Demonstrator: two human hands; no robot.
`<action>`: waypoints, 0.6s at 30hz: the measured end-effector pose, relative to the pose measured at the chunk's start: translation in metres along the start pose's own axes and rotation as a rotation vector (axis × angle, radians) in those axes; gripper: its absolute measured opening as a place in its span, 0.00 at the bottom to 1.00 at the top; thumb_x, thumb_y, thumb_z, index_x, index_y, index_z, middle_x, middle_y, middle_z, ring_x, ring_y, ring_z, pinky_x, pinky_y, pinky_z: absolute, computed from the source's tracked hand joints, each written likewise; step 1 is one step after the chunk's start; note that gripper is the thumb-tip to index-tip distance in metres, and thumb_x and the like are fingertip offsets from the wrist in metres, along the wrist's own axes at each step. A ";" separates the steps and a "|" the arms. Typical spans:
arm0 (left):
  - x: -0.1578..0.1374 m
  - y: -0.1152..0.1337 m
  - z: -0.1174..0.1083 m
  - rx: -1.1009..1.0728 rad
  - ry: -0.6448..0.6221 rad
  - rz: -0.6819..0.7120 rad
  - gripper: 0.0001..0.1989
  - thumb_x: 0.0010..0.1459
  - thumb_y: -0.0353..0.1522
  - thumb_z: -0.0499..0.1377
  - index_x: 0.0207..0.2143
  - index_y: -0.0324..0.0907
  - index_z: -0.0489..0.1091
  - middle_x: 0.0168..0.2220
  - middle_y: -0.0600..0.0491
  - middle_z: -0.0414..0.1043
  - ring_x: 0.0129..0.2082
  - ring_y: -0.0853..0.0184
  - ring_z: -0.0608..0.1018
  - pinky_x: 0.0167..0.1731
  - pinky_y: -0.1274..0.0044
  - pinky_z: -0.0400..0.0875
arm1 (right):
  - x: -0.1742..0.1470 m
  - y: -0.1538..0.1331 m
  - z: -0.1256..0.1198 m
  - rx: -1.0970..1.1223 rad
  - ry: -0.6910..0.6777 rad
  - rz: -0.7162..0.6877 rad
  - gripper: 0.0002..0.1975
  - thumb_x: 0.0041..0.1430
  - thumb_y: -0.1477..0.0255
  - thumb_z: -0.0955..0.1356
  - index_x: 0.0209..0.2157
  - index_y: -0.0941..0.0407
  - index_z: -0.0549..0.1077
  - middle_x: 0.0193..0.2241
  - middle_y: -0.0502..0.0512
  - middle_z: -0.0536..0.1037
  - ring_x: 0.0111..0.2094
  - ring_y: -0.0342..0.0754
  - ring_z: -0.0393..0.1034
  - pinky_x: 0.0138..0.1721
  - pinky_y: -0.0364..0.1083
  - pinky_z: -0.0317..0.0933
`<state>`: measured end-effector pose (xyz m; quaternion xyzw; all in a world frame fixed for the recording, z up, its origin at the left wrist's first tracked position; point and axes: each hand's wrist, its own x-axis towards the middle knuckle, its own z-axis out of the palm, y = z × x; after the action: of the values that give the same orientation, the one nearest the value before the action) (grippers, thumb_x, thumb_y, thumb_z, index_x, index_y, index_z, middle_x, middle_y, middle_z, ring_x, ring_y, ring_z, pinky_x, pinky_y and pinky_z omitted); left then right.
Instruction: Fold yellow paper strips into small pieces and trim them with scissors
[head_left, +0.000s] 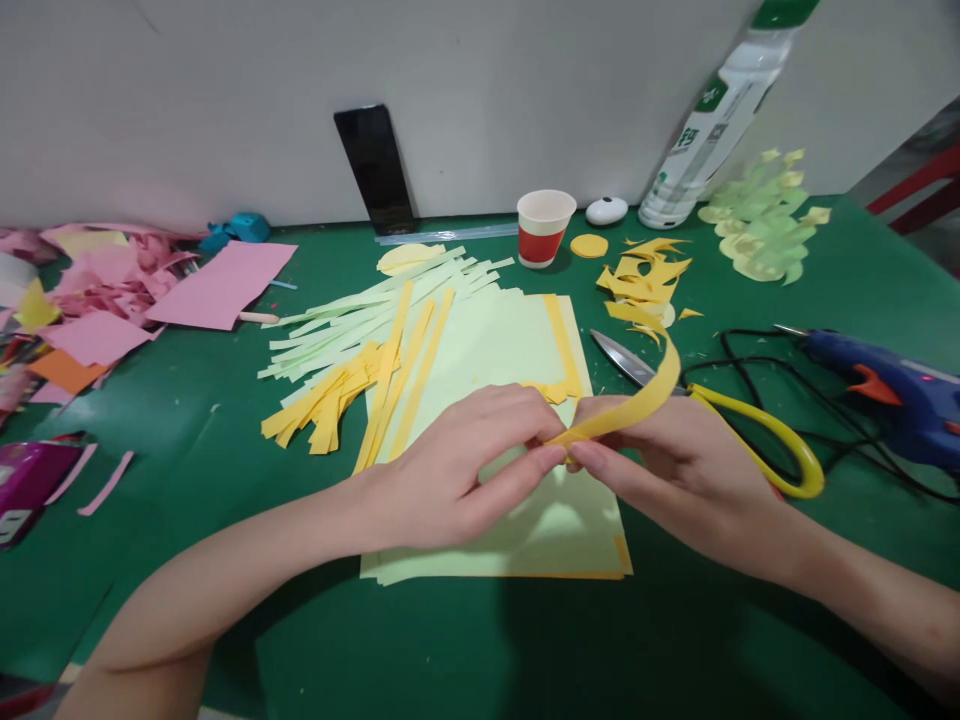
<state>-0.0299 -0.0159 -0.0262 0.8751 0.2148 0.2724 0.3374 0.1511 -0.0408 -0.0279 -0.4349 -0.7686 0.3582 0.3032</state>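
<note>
A yellow paper strip (646, 402) is pinched at one end between the fingertips of my left hand (480, 465) and my right hand (675, 460); its free end curls up and away to the right. Both hands hover above a stack of pale green paper sheets (495, 350). On the stack's left side lie long yellow strips (405, 380), beside a pile of short yellow strips (330, 395). Pale green strips (352, 320) fan out behind them. Scissors (795, 465) with yellow handles lie just beyond my right hand, partly covered by it.
Yellow scraps (645, 280), a paper cup (546, 230), a phone (375, 165) and a bottle (712, 125) stand or lie toward the wall. At right are a blue glue gun (885, 385) with its cord and green paper plants (769, 220). Pink paper (225, 285) is heaped at left.
</note>
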 end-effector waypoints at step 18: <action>0.001 -0.002 0.002 -0.365 0.084 -0.319 0.08 0.59 0.30 0.51 0.27 0.39 0.64 0.26 0.55 0.65 0.28 0.72 0.68 0.30 0.79 0.63 | 0.000 -0.001 0.005 -0.190 0.336 -0.244 0.10 0.55 0.78 0.66 0.22 0.54 0.69 0.20 0.52 0.74 0.21 0.43 0.68 0.21 0.42 0.62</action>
<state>-0.0284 -0.0152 -0.0291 0.7424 0.3114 0.2863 0.5195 0.1467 -0.0429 -0.0305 -0.4187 -0.7846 0.1673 0.4256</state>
